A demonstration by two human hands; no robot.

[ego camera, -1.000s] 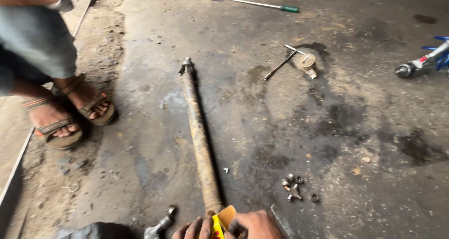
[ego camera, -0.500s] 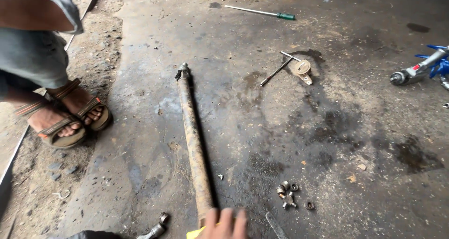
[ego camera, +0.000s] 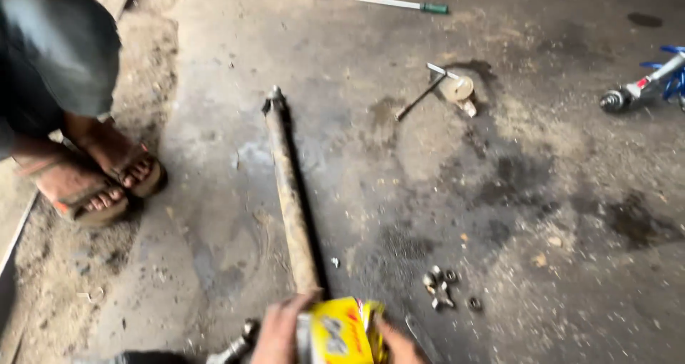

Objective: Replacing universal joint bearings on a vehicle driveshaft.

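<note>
A small yellow cardboard box (ego camera: 341,332) sits at the bottom edge of the head view, held between my two hands. My left hand (ego camera: 278,332) grips its left side and my right hand (ego camera: 399,344) its right side. Just beyond the box lies a long rusty metal shaft (ego camera: 289,189), running away from me across the stained concrete floor to a forked end (ego camera: 273,96). The shaft's near end is hidden behind the box and my hands.
Another person's sandalled feet (ego camera: 96,178) stand at the left. Several small nuts and bearings (ego camera: 444,289) lie right of the shaft. A metal fitting (ego camera: 239,346) lies by my left hand. Farther off are a screwdriver (ego camera: 394,3), a hammer-like tool (ego camera: 446,89) and a blue-handled power tool (ego camera: 646,86).
The yellow box has risen into view and both my hands now grip it; half a second ago only fingers and a sliver of yellow showed. The view has shifted slightly.
</note>
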